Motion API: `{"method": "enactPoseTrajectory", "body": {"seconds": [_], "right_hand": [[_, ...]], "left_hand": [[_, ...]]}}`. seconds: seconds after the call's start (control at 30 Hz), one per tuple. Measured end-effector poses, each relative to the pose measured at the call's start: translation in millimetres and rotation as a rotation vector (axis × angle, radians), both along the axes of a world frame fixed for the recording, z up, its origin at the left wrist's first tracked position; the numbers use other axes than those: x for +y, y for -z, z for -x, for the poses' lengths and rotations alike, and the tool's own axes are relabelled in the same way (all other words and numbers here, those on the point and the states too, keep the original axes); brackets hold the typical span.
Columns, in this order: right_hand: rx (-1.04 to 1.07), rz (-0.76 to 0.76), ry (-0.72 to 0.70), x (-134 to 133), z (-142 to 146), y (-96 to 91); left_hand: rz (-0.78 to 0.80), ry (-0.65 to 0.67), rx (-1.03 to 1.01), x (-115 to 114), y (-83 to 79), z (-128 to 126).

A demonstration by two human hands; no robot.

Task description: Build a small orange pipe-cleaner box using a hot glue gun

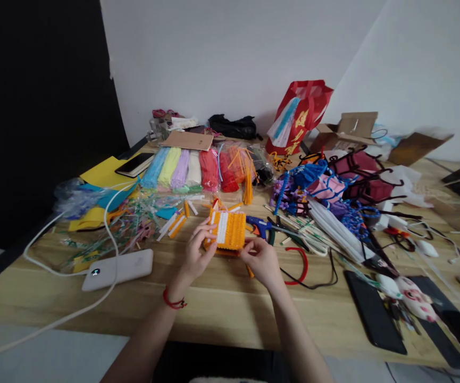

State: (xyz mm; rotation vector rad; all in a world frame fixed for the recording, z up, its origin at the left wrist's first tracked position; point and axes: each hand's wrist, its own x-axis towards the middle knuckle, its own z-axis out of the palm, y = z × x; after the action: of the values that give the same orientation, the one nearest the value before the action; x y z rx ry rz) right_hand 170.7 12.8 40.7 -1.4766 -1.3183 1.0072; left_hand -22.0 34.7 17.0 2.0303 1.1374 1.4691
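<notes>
My left hand and my right hand hold up an orange panel of fuzzy pipe cleaners with a white stripe just above the wooden table. The left fingers pinch its left edge; a red cord sits on that wrist. Fingers of the right hand grip its lower right corner. Short orange and white pipe cleaner pieces lie just left of the panel.
Bundles of coloured pipe cleaners lie behind. A blue glue gun is to the right, a white power bank with cable to the left. Phones and woven pieces crowd the right. A red bag stands at the back.
</notes>
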Motion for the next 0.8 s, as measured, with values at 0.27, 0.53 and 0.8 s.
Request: {"method": "enactPoseTrajectory", "body": {"seconds": [0.27, 0.53, 0.8], "right_hand": [[0.043, -0.007, -0.003, 0.1, 0.2, 1.3], [0.002, -0.006, -0.006, -0.3, -1.7, -1.8], [0.007, 0.002, -0.004, 0.9, -0.9, -0.9]], "left_hand": [[-0.085, -0.144, 0.044, -0.2, 1.1, -16.4], [-0.097, -0.152, 0.065, -0.3, 1.5, -16.4], [-0.05, -0.205, 0.088, -0.8, 0.9, -21.5]]}}
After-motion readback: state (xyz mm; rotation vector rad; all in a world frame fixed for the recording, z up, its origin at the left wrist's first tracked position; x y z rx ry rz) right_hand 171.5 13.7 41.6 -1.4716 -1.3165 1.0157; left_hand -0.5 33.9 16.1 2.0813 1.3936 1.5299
